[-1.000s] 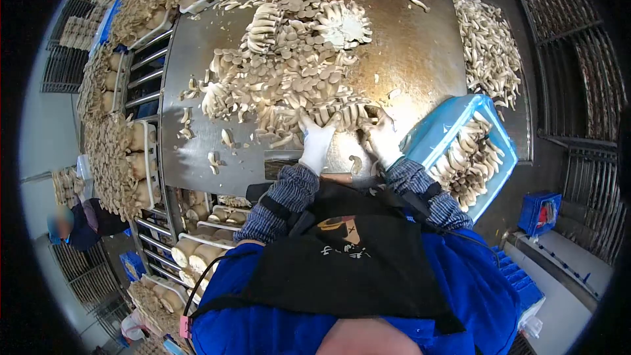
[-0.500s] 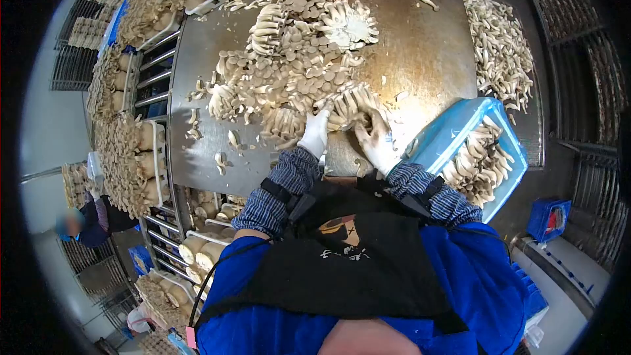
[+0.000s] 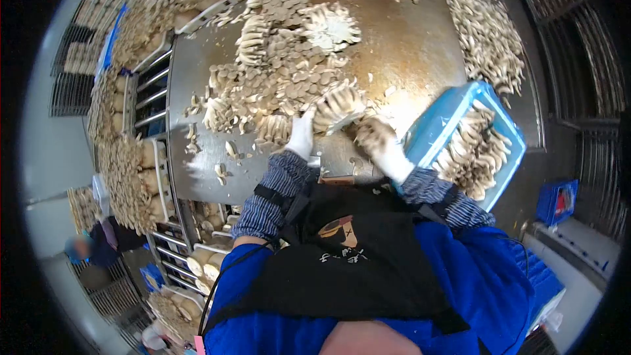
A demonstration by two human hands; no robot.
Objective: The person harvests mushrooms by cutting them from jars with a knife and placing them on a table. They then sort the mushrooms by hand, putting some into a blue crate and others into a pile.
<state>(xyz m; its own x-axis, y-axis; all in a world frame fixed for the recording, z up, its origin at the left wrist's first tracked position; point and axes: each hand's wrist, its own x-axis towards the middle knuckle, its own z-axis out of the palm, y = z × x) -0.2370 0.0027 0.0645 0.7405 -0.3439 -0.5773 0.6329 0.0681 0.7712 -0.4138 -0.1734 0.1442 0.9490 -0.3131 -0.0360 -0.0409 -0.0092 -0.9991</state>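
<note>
My left hand (image 3: 302,135), in a white glove, grips the left side of a mushroom cluster (image 3: 337,106) that lies tilted at the table's near side, its pale stems showing. Part of its fingers is hidden by the cluster. To the right of that cluster, my right hand (image 3: 383,146) is apart from it, its glove brown at the fingers and smeared by motion. Whether it holds anything cannot be made out. A heap of mushrooms (image 3: 286,69) with brown caps spreads beyond both hands. Beside my right hand leans a blue-lined crate (image 3: 427,148) containing mushrooms (image 3: 476,151).
The metal table (image 3: 407,46) carries scattered stems. Past its right edge lies a large pile of loose mushrooms (image 3: 490,33). Along the left, a roller conveyor (image 3: 152,85) bears trays of bottled mushrooms (image 3: 125,164). A co-worker (image 3: 108,240) stands at far left.
My right hand has drawn away from the cluster toward the blue-lined crate. My left hand stays at the cluster, which is now tilted more. The whole view has shifted slightly.
</note>
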